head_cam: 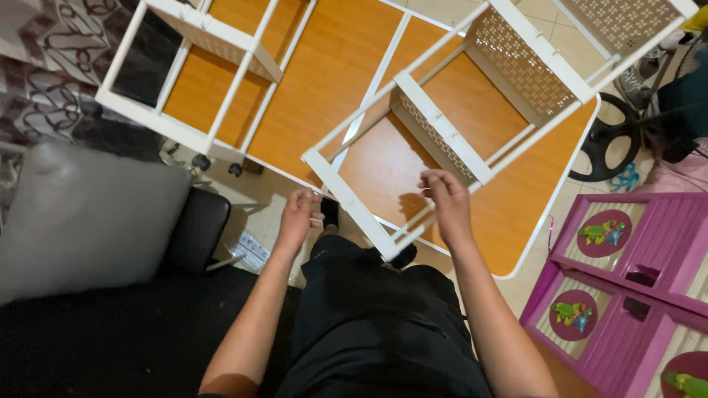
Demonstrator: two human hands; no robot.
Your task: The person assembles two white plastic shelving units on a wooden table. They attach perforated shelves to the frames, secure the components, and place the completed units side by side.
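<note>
Open bays between white rack (442, 125) rails gave passage onto bare orange tabletop (324, 81), perforated side panels blocked both ends, second rack (199, 66) crowded far left, pink cabinet (627, 287) hemmed right side, grey cushion (81, 214) closed left.

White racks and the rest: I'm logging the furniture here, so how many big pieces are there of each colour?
White racks: 2
Orange table: 1
Pink drawer unit: 1
Total: 4

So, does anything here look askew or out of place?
Yes. The white shelf rack near both hands lies tilted diagonally across the orange table, not upright. A second white rack overhangs the table's edge at the far left.
</note>
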